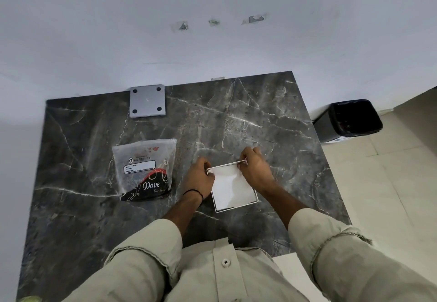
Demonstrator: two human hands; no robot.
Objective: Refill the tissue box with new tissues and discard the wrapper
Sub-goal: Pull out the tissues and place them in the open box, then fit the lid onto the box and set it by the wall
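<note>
Both hands at the tissue box, dark marble counter.
We see left hand (199,177) and right hand (254,167) curled closed, pinching the white tissues (230,188) at the far corners inside the tissue box (236,207); emptied wrapper (146,169) lies left; black bin (350,119) stands on the floor, right.

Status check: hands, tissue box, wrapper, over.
Left hand and right hand both on far rim of square white tissue box. White tissues inside. Clear-and-black plastic wrapper lying left, undiscarded. Nothing obstructing.
</note>
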